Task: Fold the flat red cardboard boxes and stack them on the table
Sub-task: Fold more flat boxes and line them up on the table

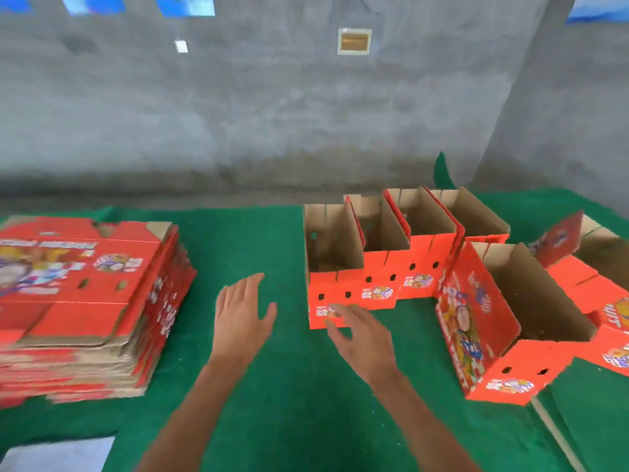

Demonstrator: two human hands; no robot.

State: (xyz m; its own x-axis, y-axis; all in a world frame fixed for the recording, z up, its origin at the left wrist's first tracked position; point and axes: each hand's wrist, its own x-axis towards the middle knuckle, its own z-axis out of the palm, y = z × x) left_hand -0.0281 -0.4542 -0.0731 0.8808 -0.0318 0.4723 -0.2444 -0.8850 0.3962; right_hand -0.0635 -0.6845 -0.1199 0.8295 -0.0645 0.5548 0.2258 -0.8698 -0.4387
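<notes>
Over a green-covered table (289,386), both hands hover empty, fingers spread: left hand (243,315) nearer the pile of flat red boxes (85,301), right hand (360,338) beside the row of folded boxes (391,264) (open-topped). Likely next: taking another flat.

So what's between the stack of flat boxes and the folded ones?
In the head view, only green table covering and the left hand hovering above it, open.

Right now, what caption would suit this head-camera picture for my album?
Both open hands, left hand and right hand, hover over the green table between flat red boxes and folded ones.
</notes>
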